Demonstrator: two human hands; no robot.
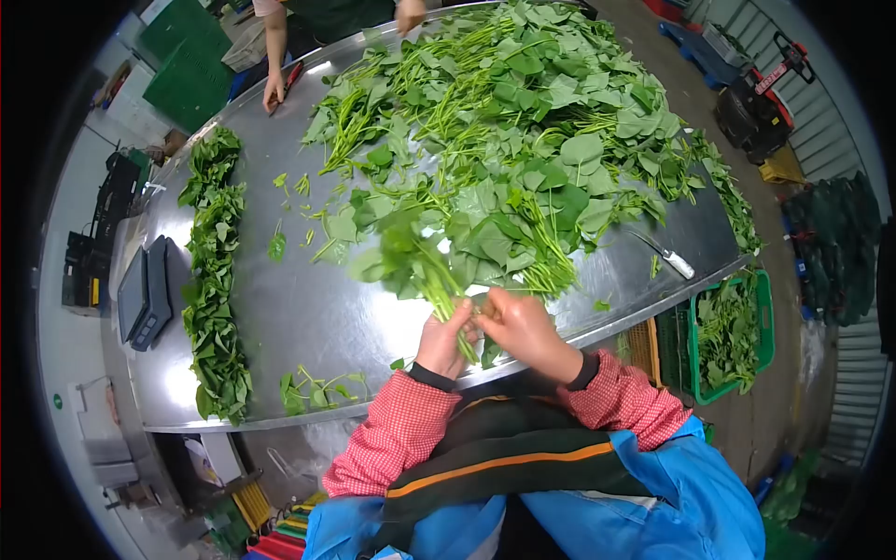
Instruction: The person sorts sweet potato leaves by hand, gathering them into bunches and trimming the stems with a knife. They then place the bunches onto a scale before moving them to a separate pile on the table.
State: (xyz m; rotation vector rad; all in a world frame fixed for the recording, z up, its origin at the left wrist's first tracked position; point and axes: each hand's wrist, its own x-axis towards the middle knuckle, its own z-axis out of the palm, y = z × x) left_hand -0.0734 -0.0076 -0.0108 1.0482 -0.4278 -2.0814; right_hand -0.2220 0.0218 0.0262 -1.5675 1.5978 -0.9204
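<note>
The left hand (442, 343) holds a leafy bunch (433, 282)

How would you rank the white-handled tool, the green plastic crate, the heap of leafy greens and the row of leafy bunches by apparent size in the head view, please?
1. Heap of leafy greens
2. Row of leafy bunches
3. Green plastic crate
4. White-handled tool

White lettering (771, 78) on the pallet jack (752, 121) is too small to read
</note>
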